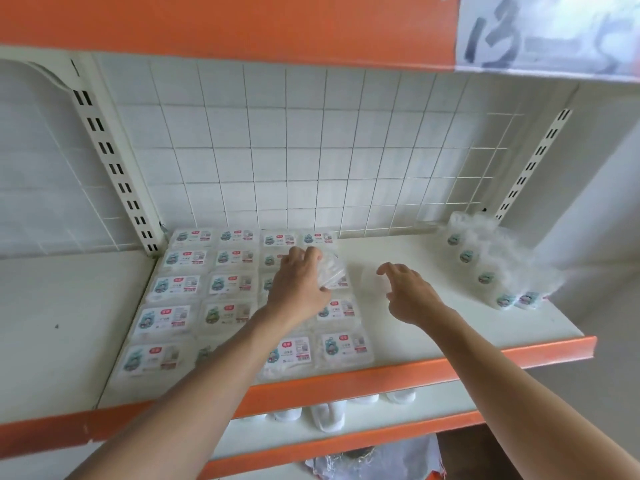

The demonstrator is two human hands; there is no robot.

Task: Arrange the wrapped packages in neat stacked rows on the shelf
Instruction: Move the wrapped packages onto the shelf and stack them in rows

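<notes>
Four columns of wrapped packages (221, 282) lie flat on the left part of the shelf (450, 327), labels up. The left hand (299, 289) holds one clear wrapped package (332, 271) over the far end of the fourth column, fingers closed on it, its long axis tilted away to the right. The right hand (412, 294) hovers just right of it, fingers spread, holding nothing. A loose pile of unsorted packages (491, 261) lies at the far right, nearer the right hand, which looks better placed to fetch the next one.
</notes>
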